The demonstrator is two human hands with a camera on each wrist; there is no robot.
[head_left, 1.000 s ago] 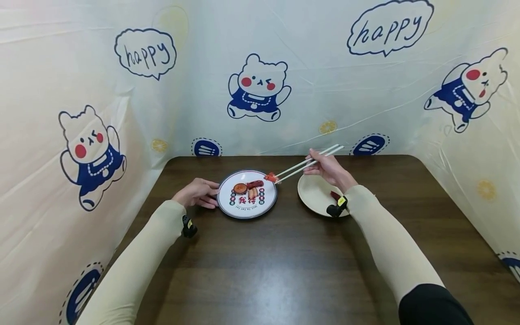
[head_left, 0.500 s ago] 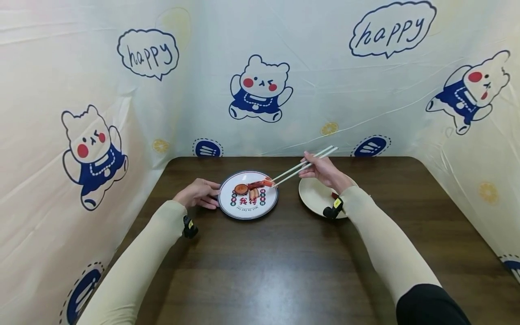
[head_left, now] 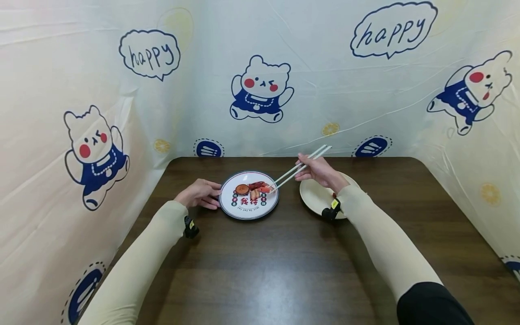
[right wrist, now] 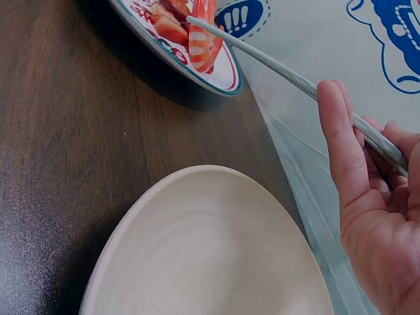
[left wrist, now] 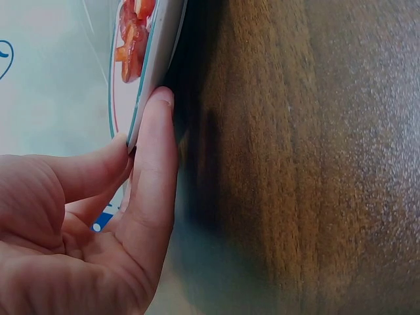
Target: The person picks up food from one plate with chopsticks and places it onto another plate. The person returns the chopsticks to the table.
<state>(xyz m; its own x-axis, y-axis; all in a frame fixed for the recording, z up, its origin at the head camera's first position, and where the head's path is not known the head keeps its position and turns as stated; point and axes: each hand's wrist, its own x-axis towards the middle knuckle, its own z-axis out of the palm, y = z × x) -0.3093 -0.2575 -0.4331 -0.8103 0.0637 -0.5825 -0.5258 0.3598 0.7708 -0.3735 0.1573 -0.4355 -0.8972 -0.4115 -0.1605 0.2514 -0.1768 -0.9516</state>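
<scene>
On the left, a white plate (head_left: 260,213) with a blue rim and red printing carries a round brown slice (head_left: 242,189), a dark red sausage-like piece (head_left: 257,185) and a pale brown piece (head_left: 254,194). My left hand (head_left: 199,193) pinches its left rim, thumb at the upper edge and fingers beneath, as the left wrist view shows. In my right hand (head_left: 319,173) is a pair of light chopsticks (head_left: 290,170), slanting down to the left. Their tips are at an orange-and-white striped shrimp (right wrist: 200,49) on the plate's right side.
A cream plate (right wrist: 197,243) lies under my right hand and wrist, a small dark red piece on it mostly hidden. Dark wooden table (head_left: 260,262) extends in front. A printed sheet (head_left: 308,104) hangs behind and along both sides.
My right hand has moved left and down with the chopsticks, bringing the shrimp from the plate's right edge inward among the other food. The left hand stays on the rim.
</scene>
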